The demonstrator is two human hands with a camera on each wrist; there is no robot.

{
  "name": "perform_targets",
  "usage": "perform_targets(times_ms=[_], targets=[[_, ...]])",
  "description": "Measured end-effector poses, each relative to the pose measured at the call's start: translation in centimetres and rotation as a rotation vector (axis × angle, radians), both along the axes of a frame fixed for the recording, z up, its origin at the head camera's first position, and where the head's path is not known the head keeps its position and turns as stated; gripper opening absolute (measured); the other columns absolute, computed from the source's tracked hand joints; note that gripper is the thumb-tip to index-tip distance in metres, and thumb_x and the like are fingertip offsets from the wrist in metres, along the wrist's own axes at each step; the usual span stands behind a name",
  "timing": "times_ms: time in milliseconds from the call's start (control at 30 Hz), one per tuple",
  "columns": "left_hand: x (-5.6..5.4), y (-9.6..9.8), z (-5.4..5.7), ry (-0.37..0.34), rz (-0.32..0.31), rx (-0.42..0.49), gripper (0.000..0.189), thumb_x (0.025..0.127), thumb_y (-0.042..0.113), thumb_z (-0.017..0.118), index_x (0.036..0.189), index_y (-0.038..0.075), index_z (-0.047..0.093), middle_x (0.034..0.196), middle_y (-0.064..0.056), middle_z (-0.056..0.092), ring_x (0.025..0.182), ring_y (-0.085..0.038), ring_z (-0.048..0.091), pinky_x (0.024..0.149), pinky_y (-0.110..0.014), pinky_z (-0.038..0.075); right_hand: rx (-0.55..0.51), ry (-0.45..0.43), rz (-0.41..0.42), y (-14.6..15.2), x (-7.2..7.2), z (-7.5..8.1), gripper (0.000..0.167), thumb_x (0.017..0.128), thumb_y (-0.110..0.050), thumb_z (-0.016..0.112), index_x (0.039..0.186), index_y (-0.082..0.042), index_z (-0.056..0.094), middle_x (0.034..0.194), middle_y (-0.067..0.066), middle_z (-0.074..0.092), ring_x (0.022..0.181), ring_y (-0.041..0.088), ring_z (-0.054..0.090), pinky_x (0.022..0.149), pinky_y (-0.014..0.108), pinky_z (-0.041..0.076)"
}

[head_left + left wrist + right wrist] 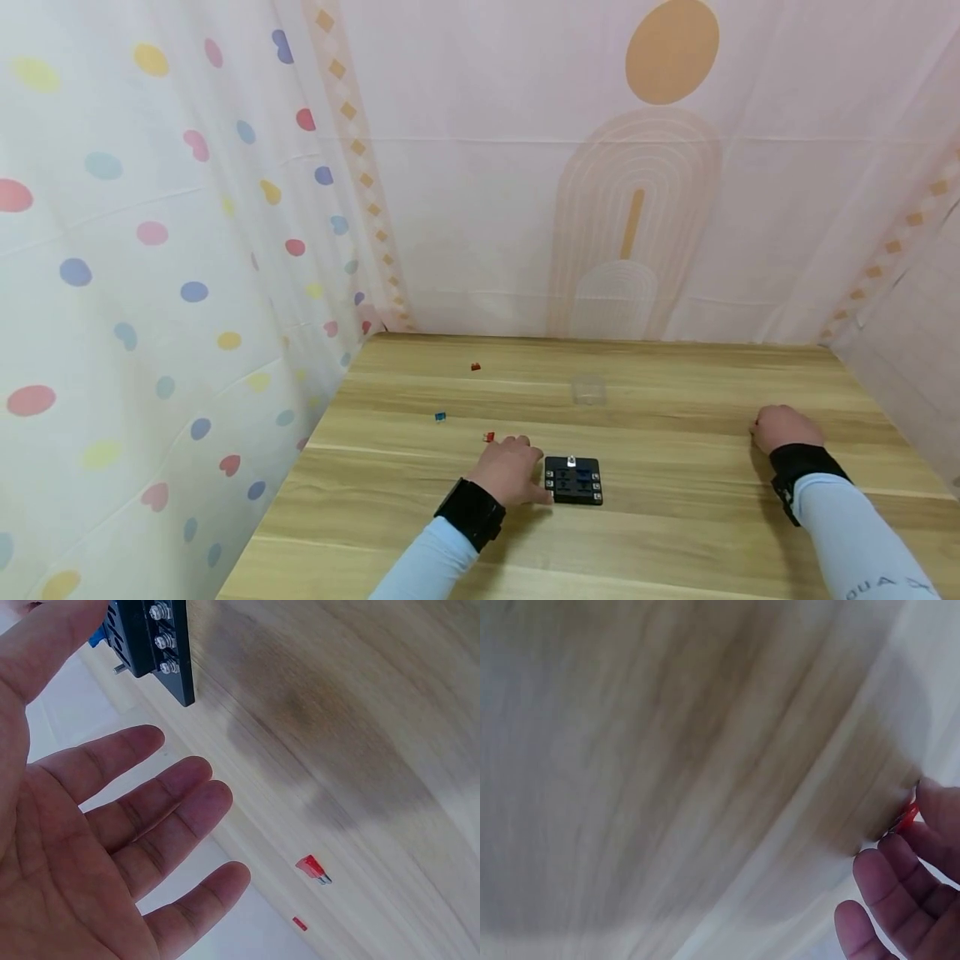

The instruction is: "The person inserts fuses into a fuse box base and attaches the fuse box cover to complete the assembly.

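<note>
Black plastic forms the rectangular block with metal screw terminals (573, 482), which lies on the wood-grain tabletop (675, 400) just beside your left hand (510, 472). That hand is spread, fingers extended, thumb at the block's near left corner; thumb pressure cannot be determined. Your right hand (785, 428), well apart at the right, pinches a small red piece (907, 817) between thumb and fingers. You have one loose red piece with metal prongs (313, 868) near your left fingertips, a small blue piece (440, 417) farther left, and a clear square plastic piece (588, 390) beyond the block.
</note>
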State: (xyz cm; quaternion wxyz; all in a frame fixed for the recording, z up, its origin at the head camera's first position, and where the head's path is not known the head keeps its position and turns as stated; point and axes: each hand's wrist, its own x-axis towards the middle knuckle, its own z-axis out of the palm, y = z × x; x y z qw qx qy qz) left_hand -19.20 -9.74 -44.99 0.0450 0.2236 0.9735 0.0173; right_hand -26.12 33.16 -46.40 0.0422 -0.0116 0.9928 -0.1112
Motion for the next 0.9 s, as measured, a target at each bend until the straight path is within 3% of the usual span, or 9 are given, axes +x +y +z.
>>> perform_targets(times_ms=[200,700,900], targets=[[-0.02,0.07,-0.10,0.004,0.002,-0.005,0.065,0.071,0.058,0.082,0.118,0.013,0.071,0.103,-0.002,0.066,0.097,-0.022,0.062,0.082,-0.040,0.052,-0.037,0.042,-0.056,-0.92,0.52,0.29,0.021,0.086,-0.004,0.052,0.070,0.001,0.065,0.076,0.026,0.065,0.068,0.035,0.062,0.057,0.053,0.049],[-0.17,0.26,-0.07,0.019,-0.001,-0.002,0.063,0.071,0.058,0.082,0.115,0.013,0.073,0.102,-0.003,0.066,0.095,-0.022,0.062,0.080,-0.039,0.052,-0.042,-0.048,-0.111,-0.54,0.18,0.16,0.028,0.093,-0.018,0.059,0.077,0.002,0.070,0.079,0.027,0.066,0.070,0.035,0.063,0.060,0.051,0.051],[-0.21,0.26,-0.16,0.022,-0.004,-0.005,0.064,0.072,0.058,0.082,0.116,0.012,0.072,0.104,-0.004,0.067,0.096,-0.022,0.062,0.082,-0.039,0.052,-0.052,-0.062,-0.108,-0.02,0.17,0.09,0.032,0.094,-0.024,0.058,0.071,-0.002,0.066,0.067,0.014,0.061,0.063,0.028,0.056,0.057,0.046,0.048]])
